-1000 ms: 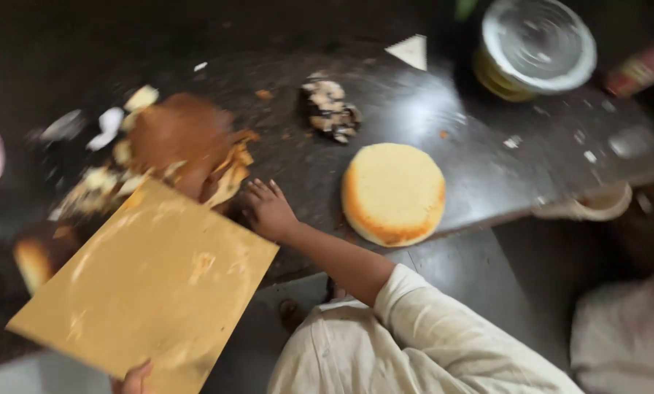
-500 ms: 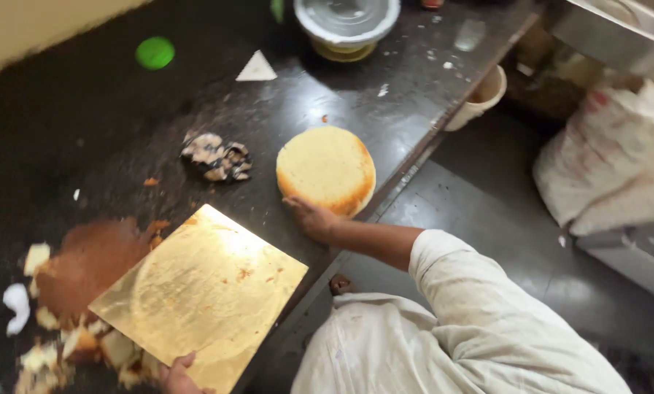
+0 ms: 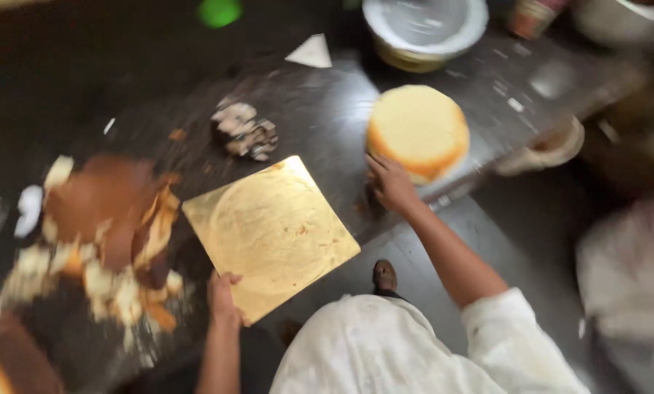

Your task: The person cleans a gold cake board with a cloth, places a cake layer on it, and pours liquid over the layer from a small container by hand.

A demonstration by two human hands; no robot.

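While the gold board (image 3: 272, 233) is gripped at its near corner by the left hand (image 3: 221, 295) | right hand (image 3: 389, 182) spread, touching sponge (image 3: 418, 131) beyond it | sponge judged soft, crumbly; best lifted from beneath.

The square cake board (image 3: 272, 235) looks like glossy gold foil card. The counter (image 3: 327, 117) is dark, smooth and shiny. The round sponge cake (image 3: 418, 131) appears matt and porous.

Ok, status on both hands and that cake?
Left hand grips square gold cake board at its near edge. Right hand touches round yellow sponge cake. Nothing between them.
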